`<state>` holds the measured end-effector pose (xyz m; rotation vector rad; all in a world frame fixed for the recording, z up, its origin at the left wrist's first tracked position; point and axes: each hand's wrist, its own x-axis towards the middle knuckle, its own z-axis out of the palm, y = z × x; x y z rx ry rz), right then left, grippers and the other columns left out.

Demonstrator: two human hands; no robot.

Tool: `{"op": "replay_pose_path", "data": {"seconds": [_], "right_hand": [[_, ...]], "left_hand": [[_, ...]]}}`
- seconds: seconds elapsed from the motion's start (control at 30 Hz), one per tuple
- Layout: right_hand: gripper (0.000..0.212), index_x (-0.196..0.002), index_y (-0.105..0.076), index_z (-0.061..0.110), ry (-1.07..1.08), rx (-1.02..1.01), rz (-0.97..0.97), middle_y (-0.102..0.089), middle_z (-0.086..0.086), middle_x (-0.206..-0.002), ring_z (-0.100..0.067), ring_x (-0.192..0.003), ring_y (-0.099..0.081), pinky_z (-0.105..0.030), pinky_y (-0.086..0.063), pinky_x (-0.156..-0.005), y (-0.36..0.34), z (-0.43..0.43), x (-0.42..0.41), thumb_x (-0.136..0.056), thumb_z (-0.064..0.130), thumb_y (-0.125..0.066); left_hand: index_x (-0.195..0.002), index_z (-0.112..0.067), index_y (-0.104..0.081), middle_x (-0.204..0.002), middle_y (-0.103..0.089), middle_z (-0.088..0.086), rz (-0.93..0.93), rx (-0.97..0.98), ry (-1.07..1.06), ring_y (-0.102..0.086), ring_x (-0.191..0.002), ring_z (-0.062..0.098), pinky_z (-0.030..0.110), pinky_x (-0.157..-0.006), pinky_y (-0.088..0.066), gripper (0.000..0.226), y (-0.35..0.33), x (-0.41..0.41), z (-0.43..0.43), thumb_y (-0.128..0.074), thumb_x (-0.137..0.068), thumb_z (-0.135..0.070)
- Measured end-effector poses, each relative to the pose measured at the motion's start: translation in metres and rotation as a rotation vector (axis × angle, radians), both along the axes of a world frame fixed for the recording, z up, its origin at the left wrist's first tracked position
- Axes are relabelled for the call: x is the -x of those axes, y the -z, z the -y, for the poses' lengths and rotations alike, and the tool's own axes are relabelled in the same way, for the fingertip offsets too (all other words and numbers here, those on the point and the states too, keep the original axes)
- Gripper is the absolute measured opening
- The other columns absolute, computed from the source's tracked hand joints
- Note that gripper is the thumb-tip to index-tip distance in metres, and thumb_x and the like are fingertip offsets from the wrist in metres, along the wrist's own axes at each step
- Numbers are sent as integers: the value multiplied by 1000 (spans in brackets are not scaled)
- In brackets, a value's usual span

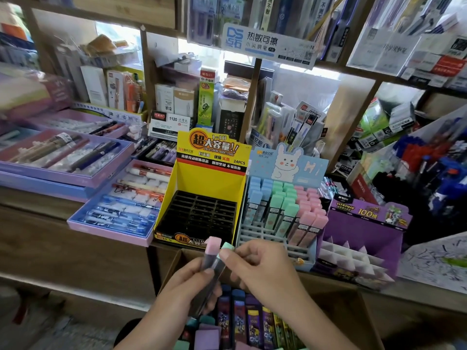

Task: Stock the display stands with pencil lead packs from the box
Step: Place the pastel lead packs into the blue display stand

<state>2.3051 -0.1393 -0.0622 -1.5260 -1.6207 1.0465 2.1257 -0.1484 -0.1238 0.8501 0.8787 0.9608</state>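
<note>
1. Nearest, at the bottom edge: open cardboard box (169, 271), with loose lead packs (252, 322) inside, printed purple and yellow, some pastel-capped.
2. Just above the box: left hand (187, 286), fingers curled round the dark bodies of a pink-capped pack (212, 250) and a green-capped pack (228, 247), held side by side.
3. Right hand (262, 269) pinching the green cap between thumb and forefinger.
4. Beyond, on the counter: yellow display stand (202, 173), black slotted insert open to view.
5. Touching its right side: blue rabbit stand (288, 162), with blue, green and pink packs in the rear rows.
6. Further right: purple stand (364, 231) with white dividers.
</note>
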Motion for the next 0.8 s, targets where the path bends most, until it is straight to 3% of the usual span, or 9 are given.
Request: {"op": "replay_pose_path", "data": {"seconds": [0.13, 0.23, 0.33, 0.4, 0.47, 0.57, 0.7, 0.8], "right_hand": [[45, -77, -71, 12, 28, 8, 27, -74, 0, -65, -7, -54, -67, -25, -53, -56, 2, -1, -1, -83, 57, -73], [29, -82, -74, 17, 11, 64, -36, -75, -2, -69, -8, -57, -68, -22, -54, -57, 3, -2, -4, -88, 45, -76], [11, -86, -76, 22, -15, 90, -115, -77, -3, -76, -9, -62, -69, -19, -54, -60, 0, -2, -9, -92, 32, -76], [5, -87, -77, 23, -35, 59, -159, -78, -3, -80, -13, -67, -72, -21, -57, -64, -5, -4, -14, -91, 26, -77], [3, -88, -79, 25, -44, -17, -153, -79, -2, -82, -15, -72, -73, -24, -59, -68, -13, -6, -21, -90, 23, -79], [9, -90, -80, 26, -13, -109, -152, -79, 0, -86, -17, -79, -74, -26, -61, -72, -28, -11, -33, -88, 17, -80], [20, -99, -74, 27, 50, -285, -65, -75, 3, -86, -18, -77, -72, -27, -62, -71, -49, -22, -54, -88, 11, -78], [19, -101, -71, 26, 95, -394, 52, -71, 0, -85, -16, -79, -67, -27, -60, -73, -58, -32, -68, -89, 12, -77]], "left_hand": [[-106, -12, -71, -72, -60, 8, -64, -75, 20, -54, -62, 18, 24, -56, -45, 31, -4, -2, 1, -78, -80, -27], [-108, -18, -73, -75, -58, 6, -80, -89, 19, -55, -67, 17, 26, -64, -47, 30, -5, -1, 4, -83, -80, -25], [-108, -19, -75, -95, -70, 18, -101, -93, 4, -66, -90, 32, 38, -88, -53, 30, -5, -3, 5, -83, -80, -28], [-108, -15, -75, -111, -66, 29, -121, -73, -18, -65, -108, 45, 49, -102, -50, 32, -4, -3, 4, -84, -81, -32], [-104, -16, -76, -108, -65, 31, -100, -28, -49, -66, -100, 45, 49, -90, -52, 32, -2, -2, 2, -81, -80, -37], [-94, -18, -77, -82, -68, 14, -78, 7, -101, -63, -71, 21, 28, -60, -45, 34, 1, 1, -3, -66, -78, -46], [-89, -15, -78, -77, -67, 13, -78, 62, -139, -61, -61, 19, 27, -51, -42, 43, 17, 2, -13, -43, -105, -31], [-87, -9, -78, -71, -68, 14, -112, 103, -142, -61, -55, 21, 28, -46, -42, 50, 24, 1, -22, -33, -108, -20]]}}
